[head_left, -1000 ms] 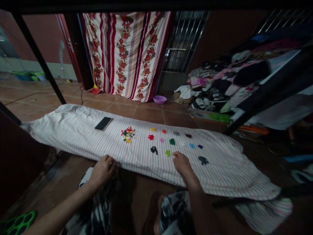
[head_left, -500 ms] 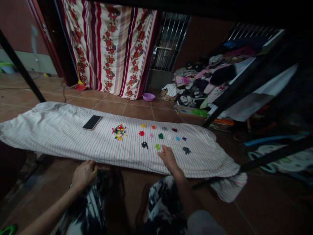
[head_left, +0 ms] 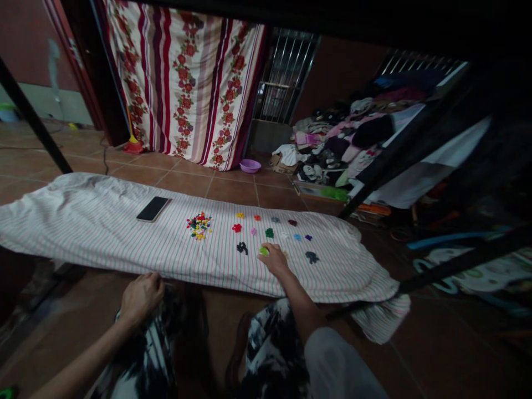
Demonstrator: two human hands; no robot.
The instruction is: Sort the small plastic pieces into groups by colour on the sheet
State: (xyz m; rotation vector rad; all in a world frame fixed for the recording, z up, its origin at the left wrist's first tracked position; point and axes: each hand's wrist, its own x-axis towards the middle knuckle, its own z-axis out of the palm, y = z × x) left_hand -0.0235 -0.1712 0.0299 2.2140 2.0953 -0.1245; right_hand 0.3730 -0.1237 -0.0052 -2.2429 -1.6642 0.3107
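My right hand (head_left: 276, 259) reaches over the striped cloth, thumb and forefinger curled round a small cluster of lime green beads (head_left: 263, 251). My left hand (head_left: 142, 295) rests by the cloth's near edge above my knee, its fingers curled in and nothing seen in them. Small clusters sorted by colour lie about the right hand: black beads (head_left: 241, 248), dark green beads (head_left: 270, 233), red beads (head_left: 236, 228), pink beads (head_left: 253, 231) and dark grey beads (head_left: 311, 257). Farther left is a mixed heap of many-coloured beads (head_left: 199, 225). The pieces are too small to make out their exact shape.
A phone (head_left: 153, 209) lies on the striped cloth (head_left: 95, 221) left of the mixed heap. Dark poles (head_left: 37, 119) rise at both ends. Beyond stand a purple basin (head_left: 250, 165), a flowered curtain (head_left: 183, 83) and a heap of clothes (head_left: 341, 133).
My right hand has moved slightly left and forward onto the lime green cluster, which its fingers now partly cover. My left hand stays where it was. The view has shifted a little.
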